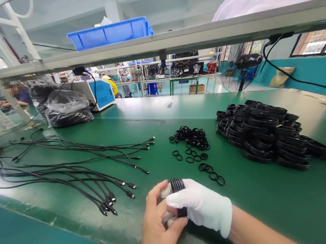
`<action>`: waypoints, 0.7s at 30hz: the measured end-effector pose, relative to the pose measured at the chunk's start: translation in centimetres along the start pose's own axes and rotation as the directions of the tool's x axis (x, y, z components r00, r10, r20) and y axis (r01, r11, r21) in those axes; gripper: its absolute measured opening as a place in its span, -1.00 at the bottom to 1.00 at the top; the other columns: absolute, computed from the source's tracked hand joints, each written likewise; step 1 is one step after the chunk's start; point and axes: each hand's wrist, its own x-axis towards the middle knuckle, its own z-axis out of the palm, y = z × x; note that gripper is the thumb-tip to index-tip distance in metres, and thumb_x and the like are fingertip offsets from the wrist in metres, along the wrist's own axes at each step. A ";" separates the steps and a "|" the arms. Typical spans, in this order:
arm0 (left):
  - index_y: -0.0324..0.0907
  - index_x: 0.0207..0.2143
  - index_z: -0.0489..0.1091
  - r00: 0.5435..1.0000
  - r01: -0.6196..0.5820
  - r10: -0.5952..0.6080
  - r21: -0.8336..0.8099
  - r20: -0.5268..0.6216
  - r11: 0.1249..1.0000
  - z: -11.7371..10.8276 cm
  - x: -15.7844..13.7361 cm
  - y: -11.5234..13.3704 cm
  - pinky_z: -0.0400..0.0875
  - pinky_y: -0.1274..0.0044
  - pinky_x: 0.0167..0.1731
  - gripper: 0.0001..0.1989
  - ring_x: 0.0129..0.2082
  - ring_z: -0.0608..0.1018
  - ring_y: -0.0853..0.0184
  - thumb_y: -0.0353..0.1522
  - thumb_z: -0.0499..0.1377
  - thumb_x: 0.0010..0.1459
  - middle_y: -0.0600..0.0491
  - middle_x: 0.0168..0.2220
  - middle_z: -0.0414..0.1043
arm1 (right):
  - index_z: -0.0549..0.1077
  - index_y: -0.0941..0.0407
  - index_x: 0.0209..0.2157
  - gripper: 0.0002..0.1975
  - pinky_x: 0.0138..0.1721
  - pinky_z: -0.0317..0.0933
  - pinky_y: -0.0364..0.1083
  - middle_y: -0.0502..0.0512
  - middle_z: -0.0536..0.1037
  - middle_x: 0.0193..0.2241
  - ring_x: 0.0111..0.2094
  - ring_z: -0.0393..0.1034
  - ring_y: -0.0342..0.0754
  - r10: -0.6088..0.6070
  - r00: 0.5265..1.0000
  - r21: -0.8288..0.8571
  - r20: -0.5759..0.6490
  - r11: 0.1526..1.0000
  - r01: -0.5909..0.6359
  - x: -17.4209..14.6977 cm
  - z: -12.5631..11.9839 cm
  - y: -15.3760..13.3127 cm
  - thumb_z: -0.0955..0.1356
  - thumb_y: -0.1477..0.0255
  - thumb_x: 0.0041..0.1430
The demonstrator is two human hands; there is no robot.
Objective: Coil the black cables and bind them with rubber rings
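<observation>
My right hand (201, 203), in a white glove, grips a tightly coiled black cable (177, 184). Several turns lie side by side, with the gloved thumb across their middle. My bare left hand (160, 221) is closed around the same coil from the left, fingers above and thumb at its lower edge. Part of the coil is hidden behind the gloved thumb. Just beyond the hands, loose black rubber rings (197, 158) lie on the green table, with a small heap of similar rings (191, 137) behind them.
Long loose black cables (73, 171) stretch across the table's left side. A big pile of coiled cables (260, 134) sits on the right. Farther back stand a plastic-bagged bundle (67, 107) and a blue-white machine (102, 92). Overhead, a shelf (167, 39) carries a blue bin (111, 33).
</observation>
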 end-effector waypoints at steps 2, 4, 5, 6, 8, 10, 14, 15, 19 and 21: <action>-0.13 -0.46 0.47 0.999 -0.032 0.032 0.026 0.000 0.999 -0.1 0.1 0.0 0.20 0.37 0.09 -0.90 0.11 0.27 0.13 -0.46 0.16 -0.02 0.03 0.16 0.12 | 0.33 0.23 -0.55 -0.86 -0.51 0.11 -0.18 -0.05 0.27 -0.65 -0.58 0.22 -0.21 -0.019 1.000 0.014 0.008 1.000 0.018 0.0 0.0 0.0 0.40 0.52 -0.16; -0.10 -0.35 0.47 0.999 -0.045 0.044 0.054 0.030 0.998 -0.7 0.1 0.0 0.15 0.35 0.11 -0.84 0.14 0.24 0.12 -0.46 0.17 -0.03 0.02 0.17 0.11 | 0.33 0.24 -0.55 -0.83 -0.53 0.14 -0.19 -0.04 0.30 -0.65 -0.59 0.25 -0.20 -0.004 1.000 0.034 0.022 0.999 0.003 0.0 -0.4 0.0 0.41 0.48 -0.15; -0.08 -0.29 0.46 0.998 -0.038 0.036 0.057 0.049 0.998 -1.2 0.1 0.1 0.13 0.34 0.13 -0.78 0.14 0.23 0.12 -0.46 0.19 -0.04 0.02 0.17 0.12 | 0.35 0.24 -0.52 -0.81 -0.52 0.18 -0.18 -0.01 0.34 -0.62 -0.57 0.29 -0.19 0.021 0.999 0.038 0.030 0.999 -0.022 -0.1 -0.7 0.0 0.42 0.45 -0.15; -0.07 -0.25 0.45 0.998 -0.023 0.019 0.046 0.066 0.999 -1.8 0.2 0.3 0.11 0.34 0.13 -0.76 0.14 0.23 0.11 -0.44 0.20 -0.04 0.01 0.16 0.15 | 0.38 0.25 -0.47 -0.78 -0.50 0.24 -0.16 0.03 0.39 -0.57 -0.54 0.34 -0.16 0.054 0.998 0.039 0.037 0.998 -0.056 -0.2 -1.1 -0.1 0.44 0.43 -0.16; -0.09 -0.24 0.42 0.998 0.022 -0.022 -0.003 0.066 1.000 -3.2 0.5 0.7 0.14 0.35 0.10 -0.80 0.09 0.30 0.13 -0.38 0.17 0.02 -0.01 0.08 0.26 | 0.40 0.24 -0.33 -0.67 -0.47 0.34 -0.09 0.09 0.47 -0.45 -0.45 0.43 -0.07 0.126 0.991 0.040 0.055 0.991 -0.128 -0.4 -1.7 -0.2 0.46 0.39 -0.18; -0.11 -0.28 0.40 0.999 0.046 -0.046 -0.010 0.008 0.999 -4.3 1.0 1.2 0.22 0.39 0.01 -0.86 -0.03 0.40 0.18 -0.33 0.11 0.09 0.00 -0.09 0.40 | 0.38 0.21 -0.26 -0.59 -0.51 0.38 -0.05 0.13 0.50 -0.40 -0.40 0.47 0.01 0.158 0.985 0.042 0.075 0.986 -0.161 -0.6 -1.9 -0.3 0.46 0.39 -0.21; -0.13 -0.34 0.39 1.000 0.025 -0.024 0.128 -0.013 0.991 -4.6 2.1 2.4 0.29 0.51 -0.18 -0.91 -0.25 0.46 0.31 -0.39 0.11 0.07 0.10 -0.34 0.44 | 0.39 0.25 -0.39 -0.70 -0.72 0.27 -0.23 0.10 0.50 -0.54 -0.62 0.41 -0.11 0.183 0.981 -0.053 0.063 0.982 -0.180 -0.7 -0.7 -0.5 0.43 0.44 -0.24; -0.13 -0.37 0.39 1.000 0.017 -0.019 0.156 0.012 0.988 -4.3 2.3 2.7 0.30 0.53 -0.22 -0.91 -0.29 0.46 0.33 -0.41 0.11 0.05 0.12 -0.36 0.44 | 0.39 0.26 -0.45 -0.76 -0.76 0.22 -0.27 0.08 0.48 -0.59 -0.68 0.36 -0.16 0.196 0.980 -0.094 0.043 0.977 -0.191 -0.7 -0.3 -0.5 0.41 0.46 -0.24; -0.15 -0.46 0.39 0.998 0.033 -0.048 0.262 0.051 0.965 -3.6 2.9 3.0 0.29 0.57 -0.38 -0.92 -0.42 0.45 0.36 -0.45 0.10 0.00 0.15 -0.47 0.42 | 0.39 0.27 -0.57 -0.87 -0.81 0.15 -0.31 -0.01 0.39 -0.72 -0.78 0.25 -0.23 0.233 0.972 -0.198 -0.032 0.952 -0.235 -0.5 0.7 -0.5 0.37 0.52 -0.29; -0.15 -0.50 0.37 0.998 0.043 -0.058 0.309 0.038 0.950 -3.6 3.1 3.0 0.28 0.57 -0.41 -0.90 -0.45 0.46 0.36 -0.46 0.08 -0.01 0.15 -0.50 0.41 | 0.39 0.25 -0.55 -0.85 -0.79 0.18 -0.30 -0.05 0.37 -0.72 -0.76 0.27 -0.22 0.241 0.970 -0.195 -0.042 0.950 -0.244 -0.4 0.7 -0.4 0.39 0.54 -0.31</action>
